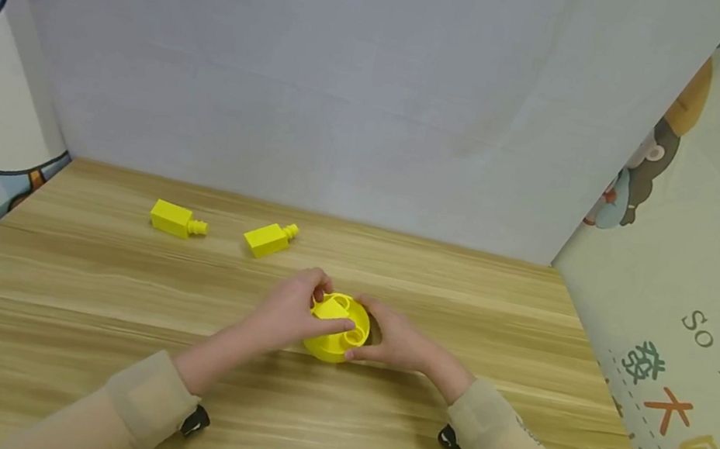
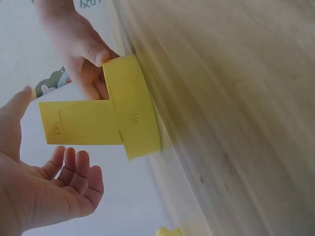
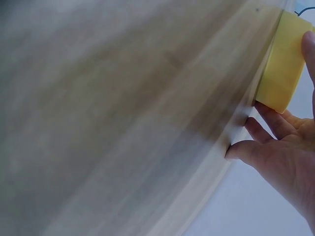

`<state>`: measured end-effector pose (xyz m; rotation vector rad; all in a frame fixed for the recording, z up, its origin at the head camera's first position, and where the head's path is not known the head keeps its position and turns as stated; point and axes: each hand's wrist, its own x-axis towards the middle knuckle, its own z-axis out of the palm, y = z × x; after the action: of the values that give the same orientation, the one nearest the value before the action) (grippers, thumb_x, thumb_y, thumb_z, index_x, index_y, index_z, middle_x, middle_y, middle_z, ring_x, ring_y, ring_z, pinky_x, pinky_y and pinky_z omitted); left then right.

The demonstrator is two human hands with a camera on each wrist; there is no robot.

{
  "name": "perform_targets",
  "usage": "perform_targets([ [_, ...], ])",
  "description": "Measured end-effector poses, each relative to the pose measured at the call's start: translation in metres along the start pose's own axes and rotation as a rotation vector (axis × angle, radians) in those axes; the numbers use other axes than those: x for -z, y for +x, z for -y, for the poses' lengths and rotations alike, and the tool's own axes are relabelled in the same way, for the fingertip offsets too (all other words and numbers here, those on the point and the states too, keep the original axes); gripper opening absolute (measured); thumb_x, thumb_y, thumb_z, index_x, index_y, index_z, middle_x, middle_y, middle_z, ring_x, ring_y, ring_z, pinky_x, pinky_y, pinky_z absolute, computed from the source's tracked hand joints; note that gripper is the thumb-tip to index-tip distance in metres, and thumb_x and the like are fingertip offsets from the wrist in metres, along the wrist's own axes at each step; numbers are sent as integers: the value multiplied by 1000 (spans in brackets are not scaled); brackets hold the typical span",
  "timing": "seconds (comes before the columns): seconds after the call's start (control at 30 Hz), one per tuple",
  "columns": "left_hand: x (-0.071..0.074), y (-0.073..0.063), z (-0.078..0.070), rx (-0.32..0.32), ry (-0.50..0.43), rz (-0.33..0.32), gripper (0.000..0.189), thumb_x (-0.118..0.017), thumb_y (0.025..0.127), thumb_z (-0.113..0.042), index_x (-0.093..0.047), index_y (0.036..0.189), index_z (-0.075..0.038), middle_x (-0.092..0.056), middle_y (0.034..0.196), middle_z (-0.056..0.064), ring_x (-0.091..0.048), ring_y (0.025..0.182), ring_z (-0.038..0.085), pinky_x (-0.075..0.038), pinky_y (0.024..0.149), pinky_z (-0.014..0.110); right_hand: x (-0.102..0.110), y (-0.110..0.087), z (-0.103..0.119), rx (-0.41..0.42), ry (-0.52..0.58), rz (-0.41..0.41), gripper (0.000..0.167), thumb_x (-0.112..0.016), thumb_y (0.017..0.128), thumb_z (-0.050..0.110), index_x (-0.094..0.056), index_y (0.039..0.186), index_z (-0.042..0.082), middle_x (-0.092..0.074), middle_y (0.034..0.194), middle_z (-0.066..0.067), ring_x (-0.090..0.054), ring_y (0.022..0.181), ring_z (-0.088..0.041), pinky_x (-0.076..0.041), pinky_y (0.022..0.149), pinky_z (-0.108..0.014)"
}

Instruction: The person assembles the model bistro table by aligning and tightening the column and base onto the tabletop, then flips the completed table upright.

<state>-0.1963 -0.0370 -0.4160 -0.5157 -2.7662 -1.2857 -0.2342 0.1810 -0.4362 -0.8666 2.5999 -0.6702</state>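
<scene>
A round yellow base (image 1: 326, 356) with a raised rim and ring-shaped sockets sits on the wooden table. One yellow rectangular block (image 2: 83, 123), marked 147, stands upright in it. My right hand (image 1: 395, 338) grips the base's right side, thumb at the near rim and fingers curled round the far side. Around the upright block is my left hand (image 1: 290, 309), its thumb and loosely bent fingers spread. The left wrist view shows a gap between those fingers and the block. How the block joins the base is hidden.
Two more yellow blocks with ridged pegs lie on the wooden table (image 1: 101, 341) toward the back: a left block (image 1: 171, 219) and a right block (image 1: 267, 240). A pale cloth wall (image 1: 352, 98) rises behind the table, with printed cloths at both sides.
</scene>
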Motion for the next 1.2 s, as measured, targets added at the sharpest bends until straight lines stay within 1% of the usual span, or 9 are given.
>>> perform_targets([
  [0.13,-2,-1,-1,-36,29,-24,47,-80,73,-41,-54,94,-8,-49,84,2,-46,74,16,-43,64,26,-1,1,-2,-3,6,1,91,-75,77,45,-30,146,6,-40,145,-11,-42,130,-24,-33,109,-42],
  [0.23,-1,-2,2,-68,27,-16,40,-80,75,-33,-55,95,-8,-49,84,1,-45,75,16,-43,64,26,-2,1,-2,-2,5,-1,91,-74,77,46,-30,146,6,-41,145,-10,-42,130,-24,-33,109,-42],
  [0.33,3,-2,5,-95,21,10,36,-79,76,-29,-58,97,-9,-51,87,0,-47,77,15,-45,67,25,-2,2,-2,0,8,-2,90,-75,77,45,-30,145,6,-41,145,-11,-42,130,-24,-32,109,-42],
  [0.43,8,-3,9,-146,37,61,33,-78,78,-28,-61,100,-11,-53,91,-2,-49,82,14,-46,72,26,-2,2,-1,-1,8,0,90,-75,77,44,-30,145,6,-41,145,-11,-42,130,-25,-32,109,-42],
  [0.57,15,-3,13,-224,68,134,30,-75,81,-27,-65,106,-13,-55,98,-4,-50,90,13,-47,79,30,-3,2,-1,1,8,5,89,-75,78,43,-30,145,6,-41,145,-11,-42,130,-25,-32,109,-43],
  [0.77,23,-3,21,-302,71,215,31,-70,86,-21,-66,115,-12,-56,108,-1,-50,103,17,-45,90,38,-3,2,-2,1,27,8,90,-75,77,43,-30,145,6,-41,144,-11,-42,130,-25,-32,109,-43],
  [1.07,33,1,33,-434,48,267,33,-66,87,-9,-64,120,-9,-58,118,5,-52,113,23,-45,96,43,-3,3,-2,-12,12,3,93,-76,76,45,-28,147,6,-37,147,-12,-38,133,-27,-29,111,-44],
  [1.13,34,2,34,-442,40,272,33,-65,87,-7,-64,120,-9,-58,120,6,-52,114,25,-45,97,44,-3,3,-2,-16,9,4,94,-76,76,45,-28,147,6,-36,148,-13,-37,134,-27,-28,111,-44],
  [1.2,35,1,35,-425,22,275,34,-65,87,-7,-62,122,-9,-57,123,6,-51,117,25,-44,98,45,-2,3,-2,-18,4,4,94,-75,76,45,-28,147,6,-36,148,-13,-36,135,-27,-27,112,-44],
])
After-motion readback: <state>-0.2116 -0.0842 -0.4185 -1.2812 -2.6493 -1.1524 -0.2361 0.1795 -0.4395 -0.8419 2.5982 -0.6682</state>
